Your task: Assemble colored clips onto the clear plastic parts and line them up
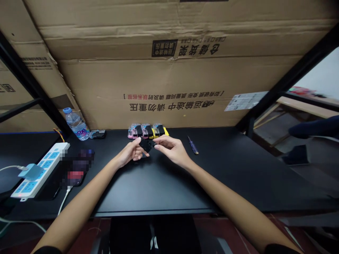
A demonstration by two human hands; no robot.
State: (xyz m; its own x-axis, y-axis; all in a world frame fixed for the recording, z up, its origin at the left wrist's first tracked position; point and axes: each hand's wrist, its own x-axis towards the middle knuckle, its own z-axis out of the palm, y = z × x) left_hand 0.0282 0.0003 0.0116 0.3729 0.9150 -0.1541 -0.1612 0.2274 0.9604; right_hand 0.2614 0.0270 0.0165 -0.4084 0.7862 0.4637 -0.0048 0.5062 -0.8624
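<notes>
My left hand [131, 151] is closed on a small black plastic part [145, 144], held just above the dark tabletop. The thumb lies on its near top edge and the other fingers are curled beneath. My right hand [172, 148] pinches at the part's right side, thumb against fingertips. A tiny dark piece [153, 144] shows at those fingertips; whether it is joined to the part I cannot tell. Right behind my hands stands a row of small blocks: a pink-and-black one [136, 131], another beside it [147, 131] and a yellow-and-black one [159, 131].
A screwdriver [193, 145] lies to the right. At the left are a water bottle [76, 123], a small black-and-clear block [97, 134], a phone [78, 167] on a cable and a white power strip [50, 160]. Cardboard [159, 77] walls off the table's back.
</notes>
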